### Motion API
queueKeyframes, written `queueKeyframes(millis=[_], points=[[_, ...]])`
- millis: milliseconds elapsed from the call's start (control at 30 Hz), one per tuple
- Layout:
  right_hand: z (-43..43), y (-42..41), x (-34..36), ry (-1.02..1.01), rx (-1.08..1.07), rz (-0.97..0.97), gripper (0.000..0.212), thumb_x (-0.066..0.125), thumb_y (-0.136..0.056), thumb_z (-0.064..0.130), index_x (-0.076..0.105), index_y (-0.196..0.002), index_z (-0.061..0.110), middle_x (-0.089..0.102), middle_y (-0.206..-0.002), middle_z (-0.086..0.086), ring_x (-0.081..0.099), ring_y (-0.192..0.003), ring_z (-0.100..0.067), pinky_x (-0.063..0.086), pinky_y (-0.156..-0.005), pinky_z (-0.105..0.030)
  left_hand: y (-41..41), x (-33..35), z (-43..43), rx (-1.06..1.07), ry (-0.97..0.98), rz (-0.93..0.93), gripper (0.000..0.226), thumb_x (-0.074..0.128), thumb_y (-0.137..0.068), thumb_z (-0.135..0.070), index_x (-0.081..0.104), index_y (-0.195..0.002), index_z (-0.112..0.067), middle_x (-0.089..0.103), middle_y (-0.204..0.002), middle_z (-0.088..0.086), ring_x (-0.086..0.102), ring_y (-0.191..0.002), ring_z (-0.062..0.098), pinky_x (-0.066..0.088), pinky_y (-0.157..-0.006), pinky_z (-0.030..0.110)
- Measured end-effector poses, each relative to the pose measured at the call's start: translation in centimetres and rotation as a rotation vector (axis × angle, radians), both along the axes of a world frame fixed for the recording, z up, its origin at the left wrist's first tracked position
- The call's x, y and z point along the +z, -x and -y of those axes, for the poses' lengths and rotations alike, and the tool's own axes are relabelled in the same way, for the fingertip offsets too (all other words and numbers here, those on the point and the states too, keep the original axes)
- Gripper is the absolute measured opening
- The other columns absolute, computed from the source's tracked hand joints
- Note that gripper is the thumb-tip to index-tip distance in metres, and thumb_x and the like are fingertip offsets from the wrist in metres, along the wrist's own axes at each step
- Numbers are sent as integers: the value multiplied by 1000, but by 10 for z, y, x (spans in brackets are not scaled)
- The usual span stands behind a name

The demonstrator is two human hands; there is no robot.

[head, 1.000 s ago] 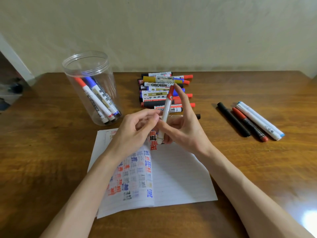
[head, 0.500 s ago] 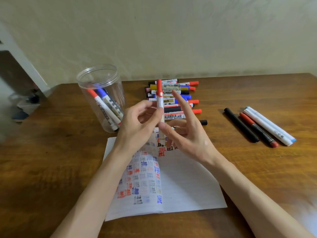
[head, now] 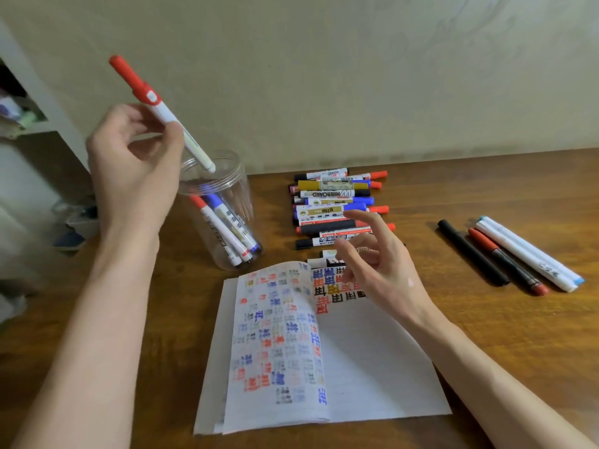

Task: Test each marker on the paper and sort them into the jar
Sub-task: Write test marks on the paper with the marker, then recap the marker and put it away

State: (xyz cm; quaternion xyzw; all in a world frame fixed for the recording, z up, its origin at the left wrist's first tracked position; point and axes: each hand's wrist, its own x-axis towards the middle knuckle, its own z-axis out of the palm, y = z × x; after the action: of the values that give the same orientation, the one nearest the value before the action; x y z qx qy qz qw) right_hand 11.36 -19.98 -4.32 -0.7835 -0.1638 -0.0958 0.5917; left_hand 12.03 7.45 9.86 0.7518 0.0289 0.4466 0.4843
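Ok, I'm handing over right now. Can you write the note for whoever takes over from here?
Left hand: grips the red-capped marker, tilted, cap up, its lower end at the mouth of the jar; not yet dropped.
Right hand: open, holds nothing, hovers over the top of the paper.
Done: a few markers lean inside the jar; the paper carries many test marks.
Left: release this marker into the jar, then test the pile of markers behind the paper. Three pens lie apart at the right; I cannot tell whether they have been tested.
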Motion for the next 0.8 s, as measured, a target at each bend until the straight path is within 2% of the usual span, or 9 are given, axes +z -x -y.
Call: queueKeyframes(millis=[200,267,367,500,600,700,800], points=[[3,-3,-3,27,-35,-27,41,67,-102,33,54,-140,23,75,-90,1,75,-68,-19,66,-64,-42,-3,-36,-1,39,-67,-269,21,72,-93,-26,66,-112,-20,73,-106,-8,70,-92,2,55,-71,17],[4,-3,-3,39,-34,-18,36,67,-102,28,57,-136,22,74,-88,3,75,-66,-19,66,-61,-41,-1,-39,3,66,-104,-282,19,72,-93,-28,65,-109,-20,72,-102,-8,68,-87,-1,53,-69,18],[5,-5,-4,52,-34,-24,33,67,-102,25,59,-134,22,73,-91,3,75,-66,-16,64,-57,-36,-1,-40,4,62,-108,-287,19,72,-92,-33,64,-105,-22,73,-101,-7,70,-89,1,57,-73,25],[7,-7,-5,54,-57,-59,25,67,-101,21,64,-126,22,73,-94,4,75,-68,-15,61,-55,-29,1,-39,6,80,-164,-302,18,70,-94,-33,64,-106,-21,68,-98,-15,65,-84,-11,52,-69,17],[9,-8,-6,59,-63,-58,21,67,-101,20,66,-121,23,73,-93,6,75,-68,-14,63,-56,-33,1,-40,9,74,-172,-293,20,70,-95,-33,65,-110,-20,68,-100,-14,60,-82,-22,48,-66,10],[12,-11,-7,85,-93,-39,20,69,-100,19,68,-119,23,73,-92,9,75,-70,-12,64,-58,-34,0,-42,10,74,-163,-273,32,72,-93,-35,63,-121,-22,65,-112,-13,57,-90,-22,50,-73,14],[18,-16,-8,110,-156,-17,19,69,-99,17,70,-117,23,73,-95,10,73,-75,-8,64,-63,-29,0,-45,15,92,-170,-206,39,72,-91,-36,61,-127,-24,65,-121,-10,59,-109,-6,51,-87,15]])
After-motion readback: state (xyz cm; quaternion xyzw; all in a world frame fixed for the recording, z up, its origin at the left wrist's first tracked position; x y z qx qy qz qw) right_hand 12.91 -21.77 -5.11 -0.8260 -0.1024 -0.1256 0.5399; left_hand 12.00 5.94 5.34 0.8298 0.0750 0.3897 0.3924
